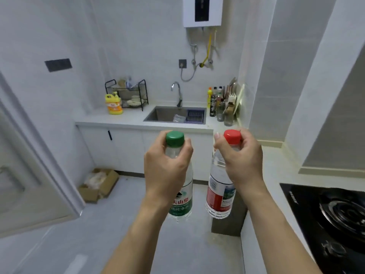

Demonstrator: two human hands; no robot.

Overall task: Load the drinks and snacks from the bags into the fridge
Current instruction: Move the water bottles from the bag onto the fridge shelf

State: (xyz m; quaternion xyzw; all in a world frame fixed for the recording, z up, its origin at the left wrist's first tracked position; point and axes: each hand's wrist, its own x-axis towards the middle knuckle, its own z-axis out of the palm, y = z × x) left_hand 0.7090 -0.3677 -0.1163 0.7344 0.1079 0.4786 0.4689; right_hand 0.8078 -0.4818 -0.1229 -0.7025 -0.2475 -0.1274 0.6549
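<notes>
**Two water bottles held up in a small white kitchen**

Across the far wall runs a white surface (pixel 126 117) over white cabinets, with a steel sink (pixel 167 113) set into it and a curved chrome tap (pixel 177 91) behind the basin. At the left edge of the view stands a large pale door panel (pixel 35 175), angled toward the room; whether it belongs to the fridge cannot be told. Low on the right lies a black glass gas hob (pixel 331 218) with a round burner. High on the wall hangs a white water heater (pixel 203 10) with a dark front panel. On the grey floor, near the cabinet corner, sits an open brown cardboard box (pixel 98 184). A black wire dish rack (pixel 130 93) stands on the surface left of the sink, with a yellow detergent jug (pixel 114 104) just beside it.

Nearest the camera, both arms reach forward. The left hand (pixel 166 165) has its fingers curled round the neck of a clear plastic bottle with a green cap and green label (pixel 180 204), which hangs upright below it. The right hand (pixel 243 161) grips the neck of a clear plastic bottle with a red cap and red label (pixel 219 194), tilted slightly. The two bottles hang near each other over the floor, not touching.
</notes>
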